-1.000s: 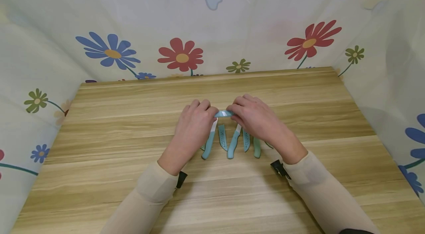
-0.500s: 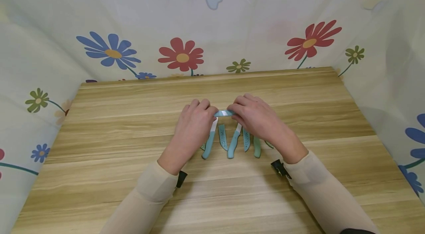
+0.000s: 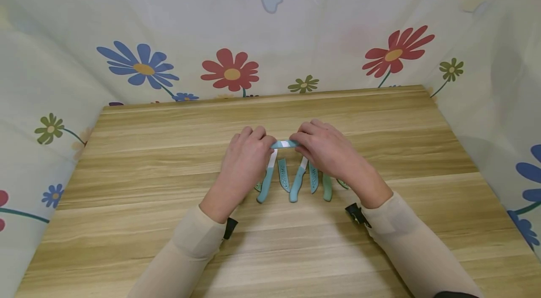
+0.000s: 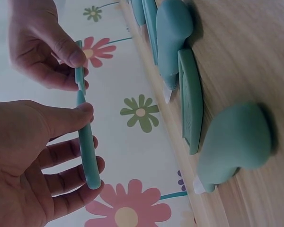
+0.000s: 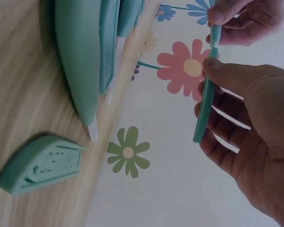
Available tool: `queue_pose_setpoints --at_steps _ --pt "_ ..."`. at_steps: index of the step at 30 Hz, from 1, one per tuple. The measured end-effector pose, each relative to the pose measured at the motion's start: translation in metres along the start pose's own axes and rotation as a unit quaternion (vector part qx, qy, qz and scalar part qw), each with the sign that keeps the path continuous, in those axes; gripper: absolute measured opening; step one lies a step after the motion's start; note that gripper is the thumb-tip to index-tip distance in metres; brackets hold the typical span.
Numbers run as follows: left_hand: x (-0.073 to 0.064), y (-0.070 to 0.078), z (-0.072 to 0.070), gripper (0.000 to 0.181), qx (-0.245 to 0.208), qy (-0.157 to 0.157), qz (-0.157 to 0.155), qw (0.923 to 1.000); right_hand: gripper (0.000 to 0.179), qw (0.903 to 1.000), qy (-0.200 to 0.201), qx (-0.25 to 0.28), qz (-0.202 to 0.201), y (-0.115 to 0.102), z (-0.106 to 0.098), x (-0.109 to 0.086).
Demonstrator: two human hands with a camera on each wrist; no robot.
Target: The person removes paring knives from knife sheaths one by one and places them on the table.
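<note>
My left hand (image 3: 247, 161) pinches the blue-green handle (image 4: 89, 156) of a small knife between thumb and fingers. My right hand (image 3: 327, 154) grips the matching blade sheath (image 5: 206, 106) on the other side. Handle and sheath line up end to end, held level above the table, with a short stretch of white blade (image 3: 284, 144) showing between them. The rest of that blade is hidden. Below the hands lie a blue knife (image 3: 265, 186), a blue sheath (image 3: 283, 176), a second blue knife (image 3: 297, 186), another blue sheath (image 3: 313, 179) and a green knife handle (image 3: 327, 188).
Green sheaths peek out beside the right wrist (image 3: 343, 184) and under the left hand. Everything lies on a wood-grain table (image 3: 279, 251). A white curtain (image 3: 329, 25) printed with flowers encloses the back and sides.
My left hand has shifted very slightly to the left. The right hand and the things on the table look the same.
</note>
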State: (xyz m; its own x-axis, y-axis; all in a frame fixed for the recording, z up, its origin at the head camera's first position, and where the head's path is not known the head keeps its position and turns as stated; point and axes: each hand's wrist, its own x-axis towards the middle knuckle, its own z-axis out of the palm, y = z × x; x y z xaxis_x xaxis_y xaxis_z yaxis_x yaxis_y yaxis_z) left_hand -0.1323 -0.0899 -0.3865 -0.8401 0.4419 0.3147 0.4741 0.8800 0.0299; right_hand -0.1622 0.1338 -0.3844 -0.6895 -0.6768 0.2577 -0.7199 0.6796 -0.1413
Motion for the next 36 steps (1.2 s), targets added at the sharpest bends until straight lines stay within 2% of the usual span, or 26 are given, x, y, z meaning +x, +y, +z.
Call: queue_pose_setpoints --at_steps 36 --pt "0.0000 -0.0026 -0.0011 0.024 -0.010 0.011 -0.014 0.9998 0.025 0.9999 0.000 0.000 0.012 0.0020 -0.0036 -0.0008"
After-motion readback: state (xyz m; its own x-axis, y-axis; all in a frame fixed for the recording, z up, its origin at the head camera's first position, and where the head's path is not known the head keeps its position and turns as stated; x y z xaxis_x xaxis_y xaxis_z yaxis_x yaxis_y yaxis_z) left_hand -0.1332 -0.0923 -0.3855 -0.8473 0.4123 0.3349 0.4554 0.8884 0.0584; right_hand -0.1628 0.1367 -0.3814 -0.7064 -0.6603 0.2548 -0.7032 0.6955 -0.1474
